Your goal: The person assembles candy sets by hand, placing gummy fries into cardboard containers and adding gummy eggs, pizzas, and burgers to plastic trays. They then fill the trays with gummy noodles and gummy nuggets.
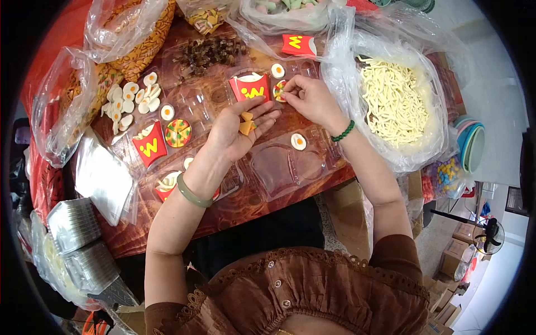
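My left hand (237, 128) is palm up, its fingers curled a little around several small orange-yellow wedge pieces (246, 124). With its fingertips pinched together, my right hand (307, 99) touches a small round pizza-like piece (278, 91). Just beyond my left fingers lies a red fries box (249, 85) with a yellow mark. A fried-egg piece (277, 70) is above the pizza-like piece, and another egg piece (298, 142) lies in a clear plastic tray (287, 170). Farther left, a second red fries box (149, 146) sits beside a larger pizza-like disc (178, 133).
A plastic bag (391, 156) of pale fries-like strips (393, 100) lies at right. Egg pieces (130, 91) are piled at left. Brown bits (209, 54) and another red box (298, 45) are at the back. Stacked clear containers (78, 229) stand at lower left.
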The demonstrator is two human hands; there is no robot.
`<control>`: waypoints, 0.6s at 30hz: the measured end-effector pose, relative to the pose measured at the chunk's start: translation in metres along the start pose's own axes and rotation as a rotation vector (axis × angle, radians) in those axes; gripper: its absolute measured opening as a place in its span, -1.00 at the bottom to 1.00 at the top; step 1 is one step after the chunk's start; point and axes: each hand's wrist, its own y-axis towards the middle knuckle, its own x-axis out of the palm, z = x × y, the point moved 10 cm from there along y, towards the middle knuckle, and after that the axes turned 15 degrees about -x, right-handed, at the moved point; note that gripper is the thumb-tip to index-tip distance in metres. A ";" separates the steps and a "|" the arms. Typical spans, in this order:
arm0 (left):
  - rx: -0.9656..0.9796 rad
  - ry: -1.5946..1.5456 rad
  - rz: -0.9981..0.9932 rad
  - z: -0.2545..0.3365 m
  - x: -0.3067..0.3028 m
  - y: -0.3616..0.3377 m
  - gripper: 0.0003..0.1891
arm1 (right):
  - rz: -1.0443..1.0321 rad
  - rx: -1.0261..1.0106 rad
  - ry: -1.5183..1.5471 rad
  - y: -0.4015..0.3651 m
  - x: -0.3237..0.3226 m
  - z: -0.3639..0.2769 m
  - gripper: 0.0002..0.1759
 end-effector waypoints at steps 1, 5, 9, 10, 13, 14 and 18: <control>0.004 -0.005 -0.003 0.000 0.002 -0.001 -0.65 | 0.017 0.009 -0.042 -0.001 -0.007 -0.012 -0.86; 0.017 0.024 -0.058 -0.002 0.015 0.000 -0.63 | 0.028 -0.178 0.165 -0.004 -0.003 -0.062 -0.85; -0.038 0.037 -0.035 -0.016 0.029 0.006 -0.60 | -0.130 -0.164 0.264 -0.006 0.018 -0.066 -0.85; -0.035 0.035 -0.034 -0.016 0.027 0.007 -0.60 | -0.132 -0.166 0.265 -0.007 0.016 -0.067 -0.85; -0.035 0.071 -0.022 -0.015 0.021 0.007 -0.63 | 0.026 0.072 0.327 -0.015 -0.008 -0.030 -0.85; -0.052 0.056 -0.034 -0.013 0.020 0.007 -0.64 | 0.024 0.074 0.326 -0.015 -0.013 -0.021 -0.85; -0.052 0.040 -0.014 -0.010 0.014 0.011 -0.65 | -0.019 -0.204 -0.443 -0.011 -0.026 -0.034 -0.84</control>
